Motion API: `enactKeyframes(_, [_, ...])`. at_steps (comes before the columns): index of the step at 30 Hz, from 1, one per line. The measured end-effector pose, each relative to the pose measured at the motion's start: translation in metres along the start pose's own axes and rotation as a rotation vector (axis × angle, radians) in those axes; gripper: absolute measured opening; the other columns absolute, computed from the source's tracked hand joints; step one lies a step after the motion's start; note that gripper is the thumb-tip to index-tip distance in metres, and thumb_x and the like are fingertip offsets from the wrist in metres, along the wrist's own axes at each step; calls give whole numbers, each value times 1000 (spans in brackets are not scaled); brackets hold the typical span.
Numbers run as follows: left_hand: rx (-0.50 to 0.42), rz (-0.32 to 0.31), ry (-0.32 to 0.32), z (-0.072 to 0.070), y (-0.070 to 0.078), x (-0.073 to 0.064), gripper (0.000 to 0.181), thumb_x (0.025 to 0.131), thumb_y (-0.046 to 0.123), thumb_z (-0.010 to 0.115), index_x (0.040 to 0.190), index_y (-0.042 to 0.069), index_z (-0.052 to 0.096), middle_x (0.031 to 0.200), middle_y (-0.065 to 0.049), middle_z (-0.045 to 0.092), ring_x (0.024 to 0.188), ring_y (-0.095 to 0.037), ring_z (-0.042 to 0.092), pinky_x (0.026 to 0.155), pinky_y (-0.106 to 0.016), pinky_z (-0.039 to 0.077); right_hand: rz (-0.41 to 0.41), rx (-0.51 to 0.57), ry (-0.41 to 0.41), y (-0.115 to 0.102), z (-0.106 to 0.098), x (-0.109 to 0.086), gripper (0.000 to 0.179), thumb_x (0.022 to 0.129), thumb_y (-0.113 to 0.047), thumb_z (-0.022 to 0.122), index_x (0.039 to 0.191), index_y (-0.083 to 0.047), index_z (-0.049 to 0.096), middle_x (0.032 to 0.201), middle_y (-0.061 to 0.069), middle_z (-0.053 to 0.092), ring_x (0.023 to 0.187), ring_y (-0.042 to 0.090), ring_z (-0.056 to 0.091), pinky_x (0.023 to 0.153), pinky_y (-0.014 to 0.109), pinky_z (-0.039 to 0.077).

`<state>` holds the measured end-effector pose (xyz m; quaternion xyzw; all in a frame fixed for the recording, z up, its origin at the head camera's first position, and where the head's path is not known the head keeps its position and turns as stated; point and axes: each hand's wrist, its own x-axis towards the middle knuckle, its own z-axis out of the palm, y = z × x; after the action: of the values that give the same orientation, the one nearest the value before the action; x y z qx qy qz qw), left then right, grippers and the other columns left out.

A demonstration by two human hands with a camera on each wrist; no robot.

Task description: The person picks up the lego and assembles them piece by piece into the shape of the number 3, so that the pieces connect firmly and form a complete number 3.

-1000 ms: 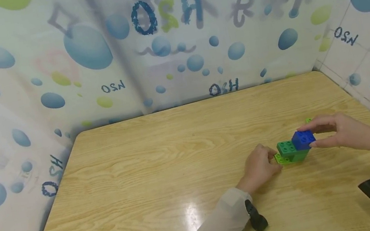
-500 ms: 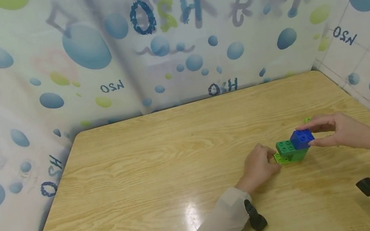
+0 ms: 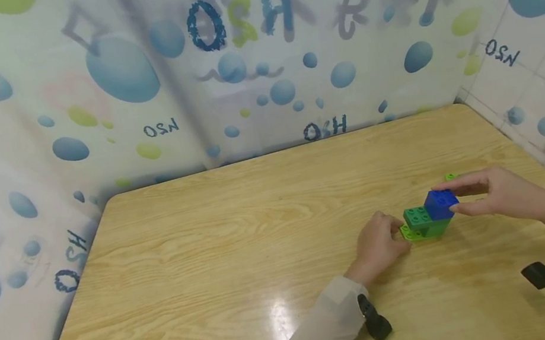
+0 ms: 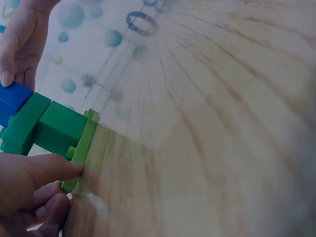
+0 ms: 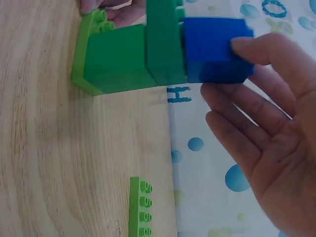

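Low on the stack, a flat light green building plate point(image 3: 411, 235) rests on the table, pinched at its left end by my left hand point(image 3: 378, 244). A green brick point(image 4: 61, 127) stands on the plate, topped by a darker green brick point(image 3: 417, 217) that overhangs to the left. My right hand point(image 3: 501, 195) holds a blue brick point(image 3: 441, 203) between thumb and fingers, at the top right of the stack. The blue brick lies against the darker brick's upper face in the right wrist view; whether it is fully seated I cannot tell.
A second light green plate point(image 5: 135, 207) lies on the wooden table point(image 3: 239, 229) behind the right hand, mostly hidden in the head view. A patterned curtain point(image 3: 259, 88) hangs along the back of the table, and similar sheeting flanks both sides.
The head view has shifted slightly, so everything appears a little farther left. Both hands keep their hold, and the bricks show the same arrangement.
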<state>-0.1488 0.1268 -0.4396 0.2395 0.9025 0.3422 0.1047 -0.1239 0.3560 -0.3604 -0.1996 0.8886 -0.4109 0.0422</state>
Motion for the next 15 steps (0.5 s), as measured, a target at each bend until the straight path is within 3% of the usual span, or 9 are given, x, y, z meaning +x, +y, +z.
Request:
enactKeyframes(5, [-10,3,-8,2,0,0,35,73,19,77,106,12,67,81,9,46,70,-1,42,60,-13,35,-10,20,-13,5,-1,-1,37,81,-3,68,117,2,60,108,-19,59,93,-1,58,65,24,51])
enactKeyframes(15, [-26,-15,-3,0,1,1,35,73,19,77,105,12,66,83,8,47,72,-2,44,62,-14,35,-43,-2,17,6,2,0,39,79,-3,69,117,-2,61,103,-15,60,89,2,60,64,24,51])
